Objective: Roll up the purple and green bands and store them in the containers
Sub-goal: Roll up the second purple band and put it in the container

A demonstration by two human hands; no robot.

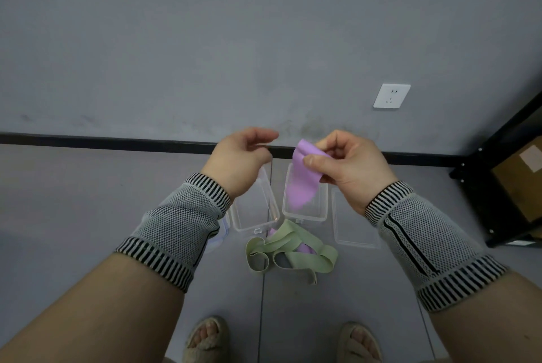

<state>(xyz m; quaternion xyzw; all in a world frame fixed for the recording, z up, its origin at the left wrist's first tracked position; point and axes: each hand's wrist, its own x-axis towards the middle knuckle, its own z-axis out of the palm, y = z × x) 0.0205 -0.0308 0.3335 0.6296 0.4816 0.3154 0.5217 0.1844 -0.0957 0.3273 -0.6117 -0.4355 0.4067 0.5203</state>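
We see 2 containers (pixel 254 210) (pixel 305 213) side by side on the floor (pixel 88 201), near the wall (pixel 205 40). A lid (pixel 356 223) lies just right of them, another lid (pixel 218 235) at the left. A pile of bands (pixel 290 251) lies in front of the containers. The right hand (pixel 346 166) holds 1 band (pixel 302 178) above the right container, left hand (pixel 242 157) beside it. A shelf (pixel 504 175) stands far right.

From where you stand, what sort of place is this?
Probably a plain indoor workroom or storeroom: bare grey wall with a socket, grey floor, and a black metal rack holding a cardboard box.
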